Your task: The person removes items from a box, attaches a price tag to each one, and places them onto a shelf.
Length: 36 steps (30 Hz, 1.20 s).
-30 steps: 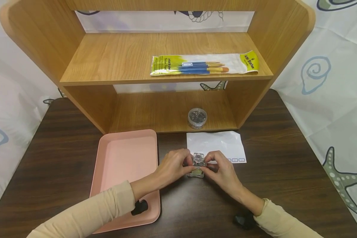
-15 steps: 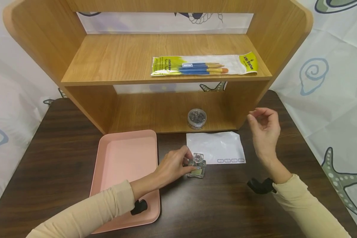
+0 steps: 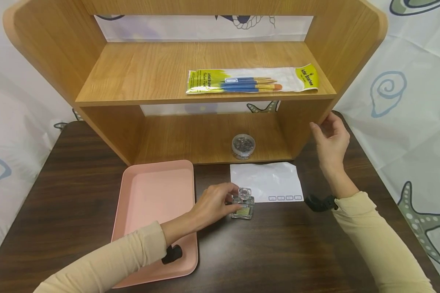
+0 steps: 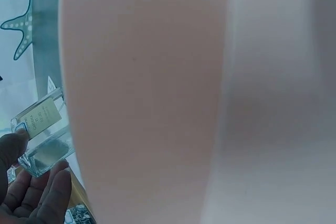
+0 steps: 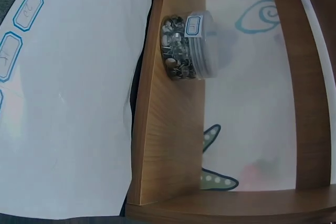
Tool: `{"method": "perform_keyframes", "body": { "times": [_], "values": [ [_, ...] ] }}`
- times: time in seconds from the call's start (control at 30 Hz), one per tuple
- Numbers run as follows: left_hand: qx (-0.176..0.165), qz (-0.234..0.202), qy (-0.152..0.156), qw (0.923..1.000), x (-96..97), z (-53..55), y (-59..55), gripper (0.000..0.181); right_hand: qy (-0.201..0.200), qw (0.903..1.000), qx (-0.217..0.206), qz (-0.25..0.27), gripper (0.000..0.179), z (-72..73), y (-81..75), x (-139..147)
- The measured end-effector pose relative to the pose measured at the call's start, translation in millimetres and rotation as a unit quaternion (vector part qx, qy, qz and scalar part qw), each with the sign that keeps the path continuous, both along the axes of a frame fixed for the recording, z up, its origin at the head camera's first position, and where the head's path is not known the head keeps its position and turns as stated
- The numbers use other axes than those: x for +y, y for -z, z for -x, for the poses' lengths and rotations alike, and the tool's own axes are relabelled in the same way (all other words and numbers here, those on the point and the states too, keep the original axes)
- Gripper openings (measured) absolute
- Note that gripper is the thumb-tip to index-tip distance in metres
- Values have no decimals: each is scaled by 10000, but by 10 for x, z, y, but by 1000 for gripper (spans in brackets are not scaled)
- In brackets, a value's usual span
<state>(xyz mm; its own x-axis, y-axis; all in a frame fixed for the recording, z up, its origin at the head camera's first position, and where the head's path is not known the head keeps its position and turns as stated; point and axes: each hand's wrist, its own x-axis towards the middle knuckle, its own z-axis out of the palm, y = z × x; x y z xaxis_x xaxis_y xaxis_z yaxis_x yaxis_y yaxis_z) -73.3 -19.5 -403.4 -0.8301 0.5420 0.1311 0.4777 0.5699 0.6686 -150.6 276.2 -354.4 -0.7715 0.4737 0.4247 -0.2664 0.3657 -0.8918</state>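
Note:
My left hand (image 3: 213, 200) holds a small clear glass perfume bottle (image 3: 245, 211) by its left side, thumb in front. The bottle stands upright on the dark table, with a square clear cap and a pale label. In the left wrist view the thumb and fingers lie either side of the bottle (image 4: 43, 119). Beside the shelf's right side panel (image 3: 303, 122) is my right hand (image 3: 331, 146), raised, thumb pointing up. Its fingertips are partly hidden near the panel's outer edge; whether they touch it I cannot tell. The right wrist view does not show the hand.
A pink tray (image 3: 157, 191) lies under the left forearm. White paper (image 3: 265, 181) with small labels lies behind the bottle. A round clear tub of metal tacks (image 3: 243, 146) sits on the lower shelf, a brush packet (image 3: 252, 79) on the upper one.
My right hand has let go of the bottle and moved right and away, up to the shelf's right side panel. The left hand has stayed on the bottle.

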Motion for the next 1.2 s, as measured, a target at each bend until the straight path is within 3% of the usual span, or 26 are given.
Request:
{"method": "perform_keyframes", "body": {
  "times": [0.23,0.4,0.83,1.03,1.2],
  "values": [
    [164,84,102,9998,-3,-2,-10,30,317,9985,-166,-425,30,31,33,23],
    [231,143,166,9995,-7,5,-5,27,342,9984,-155,-415,30,30,38,23],
    [-40,77,444,9990,-32,11,-29,30,386,9972,-131,-633,29,39,68,16],
    [-57,44,481,9988,-76,31,-89,28,415,9962,-165,-747,30,34,60,9],
    [27,-76,398,9992,-142,111,-173,25,487,9955,-239,-781,30,30,48,6]
  ]
}}
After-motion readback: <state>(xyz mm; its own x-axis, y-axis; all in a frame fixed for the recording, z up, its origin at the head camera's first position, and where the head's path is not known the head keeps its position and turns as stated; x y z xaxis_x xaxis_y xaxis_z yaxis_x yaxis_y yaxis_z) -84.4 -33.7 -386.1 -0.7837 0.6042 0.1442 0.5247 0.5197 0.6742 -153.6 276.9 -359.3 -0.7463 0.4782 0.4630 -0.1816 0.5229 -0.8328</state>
